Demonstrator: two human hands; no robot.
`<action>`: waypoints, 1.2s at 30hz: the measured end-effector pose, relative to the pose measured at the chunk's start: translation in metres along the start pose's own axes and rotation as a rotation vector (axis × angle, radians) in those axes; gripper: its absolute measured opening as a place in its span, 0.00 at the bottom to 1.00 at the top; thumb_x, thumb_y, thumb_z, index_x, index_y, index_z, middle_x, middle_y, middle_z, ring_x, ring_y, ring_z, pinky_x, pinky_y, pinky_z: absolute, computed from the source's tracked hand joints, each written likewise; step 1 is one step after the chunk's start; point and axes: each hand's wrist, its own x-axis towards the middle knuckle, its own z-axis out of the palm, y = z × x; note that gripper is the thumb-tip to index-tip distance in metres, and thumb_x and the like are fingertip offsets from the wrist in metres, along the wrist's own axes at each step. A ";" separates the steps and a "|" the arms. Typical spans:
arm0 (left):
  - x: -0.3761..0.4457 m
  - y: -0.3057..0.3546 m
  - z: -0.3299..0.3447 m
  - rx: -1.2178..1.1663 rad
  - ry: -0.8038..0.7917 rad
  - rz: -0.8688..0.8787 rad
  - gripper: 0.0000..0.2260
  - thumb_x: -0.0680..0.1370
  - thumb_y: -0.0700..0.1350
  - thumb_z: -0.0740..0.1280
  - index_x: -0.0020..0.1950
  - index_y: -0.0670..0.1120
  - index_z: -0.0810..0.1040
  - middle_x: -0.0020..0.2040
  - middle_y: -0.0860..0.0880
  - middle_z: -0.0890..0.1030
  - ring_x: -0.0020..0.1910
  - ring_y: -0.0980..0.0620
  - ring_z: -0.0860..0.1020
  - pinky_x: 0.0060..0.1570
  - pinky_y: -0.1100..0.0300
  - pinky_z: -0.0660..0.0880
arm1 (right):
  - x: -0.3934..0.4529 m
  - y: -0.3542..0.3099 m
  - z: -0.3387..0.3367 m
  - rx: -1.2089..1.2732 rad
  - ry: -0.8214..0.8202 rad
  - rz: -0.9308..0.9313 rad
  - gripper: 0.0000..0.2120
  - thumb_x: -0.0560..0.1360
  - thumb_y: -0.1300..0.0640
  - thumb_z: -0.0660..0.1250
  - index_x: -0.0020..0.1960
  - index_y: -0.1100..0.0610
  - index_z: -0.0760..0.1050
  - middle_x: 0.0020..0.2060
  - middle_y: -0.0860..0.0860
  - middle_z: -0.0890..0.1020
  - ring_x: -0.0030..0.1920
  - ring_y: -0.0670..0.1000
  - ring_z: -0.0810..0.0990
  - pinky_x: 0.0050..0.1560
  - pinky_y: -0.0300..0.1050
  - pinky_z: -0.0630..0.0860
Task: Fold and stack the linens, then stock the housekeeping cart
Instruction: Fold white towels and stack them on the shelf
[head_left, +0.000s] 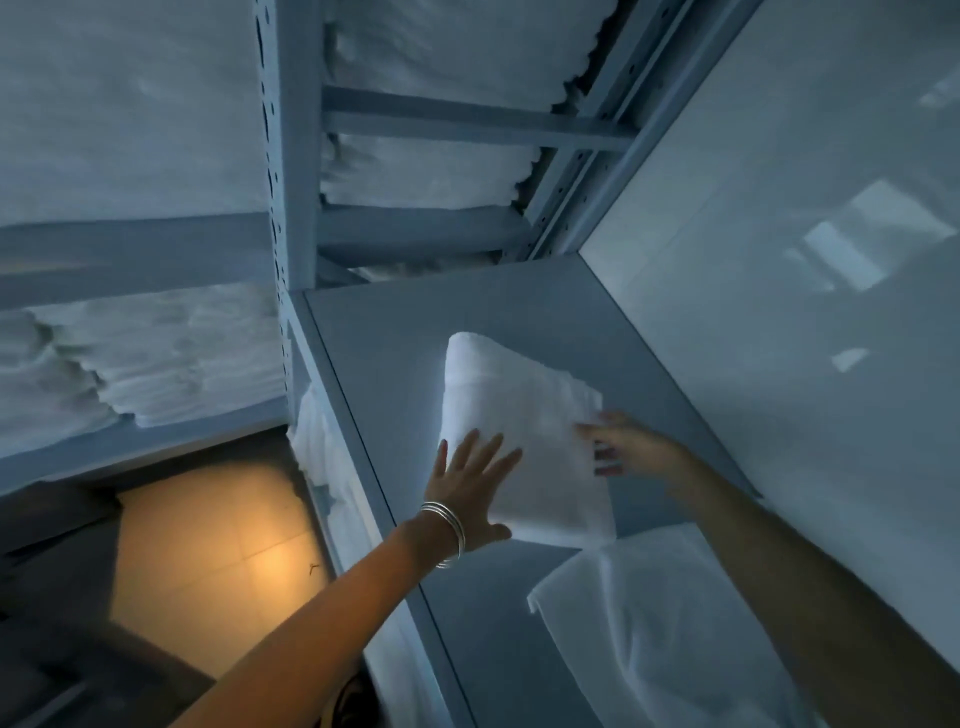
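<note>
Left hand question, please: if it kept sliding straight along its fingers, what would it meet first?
The left hand already lies flat on the folded white towel; straight on it crosses more towel, then bare shelf top. Depth is unclear.

A glossy white wall (779, 234) borders the scene on the right, and warm-lit floor tiles (208, 561) show below left.

A folded white towel (524, 441) is laid flat on the grey shelf top (395, 364), thick rounded fold at the far end, open edges toward the near end. A second white linen (649, 623), thinner and rumpled, is seen just nearer on the same surface, its far edge beside the towel's near corner.
</note>
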 end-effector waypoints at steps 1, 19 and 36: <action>0.001 -0.003 0.010 0.052 -0.038 0.011 0.41 0.73 0.58 0.68 0.77 0.57 0.45 0.78 0.49 0.42 0.76 0.42 0.38 0.72 0.41 0.39 | -0.001 0.012 0.006 -0.048 -0.029 0.016 0.19 0.71 0.51 0.73 0.57 0.50 0.69 0.48 0.50 0.81 0.45 0.50 0.81 0.40 0.44 0.78; -0.006 -0.072 -0.011 0.283 0.011 -0.043 0.35 0.71 0.62 0.68 0.74 0.51 0.63 0.76 0.46 0.58 0.76 0.43 0.54 0.69 0.37 0.53 | 0.003 0.010 0.093 -1.229 0.304 -0.880 0.31 0.59 0.54 0.77 0.61 0.55 0.76 0.56 0.54 0.78 0.55 0.58 0.79 0.48 0.48 0.77; 0.009 -0.121 -0.016 0.456 0.142 -0.244 0.26 0.79 0.56 0.61 0.75 0.57 0.58 0.78 0.47 0.50 0.76 0.39 0.48 0.70 0.36 0.42 | 0.012 0.018 0.174 -1.122 0.423 -0.881 0.32 0.56 0.53 0.81 0.57 0.58 0.76 0.52 0.59 0.78 0.55 0.59 0.71 0.49 0.53 0.80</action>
